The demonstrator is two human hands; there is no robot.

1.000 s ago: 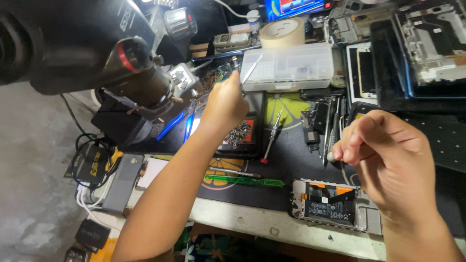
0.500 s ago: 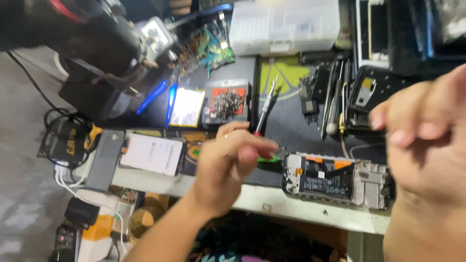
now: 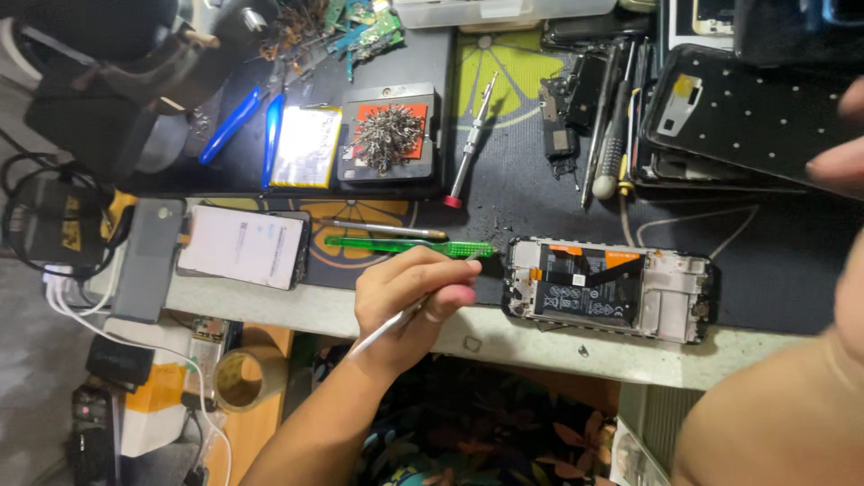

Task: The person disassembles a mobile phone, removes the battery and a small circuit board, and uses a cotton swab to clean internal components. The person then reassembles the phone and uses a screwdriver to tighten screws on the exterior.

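Left hand (image 3: 409,301), closed around a thin white stick-like tool (image 3: 389,326), rests at the front edge of the dark work mat (image 3: 774,261). At its 3 o'clock, just beside the fingers, lies an opened black smartphone chassis with exposed battery (image 3: 607,290). A flat green plastic pry tool (image 3: 405,244) lies at 12 o'clock, touching the knuckles. At 11 o'clock sits a square magnetic tray heaped with small metal screws (image 3: 389,135). Right hand (image 3: 841,162), blurred at 2 o'clock; whether it grasps anything cannot be told.
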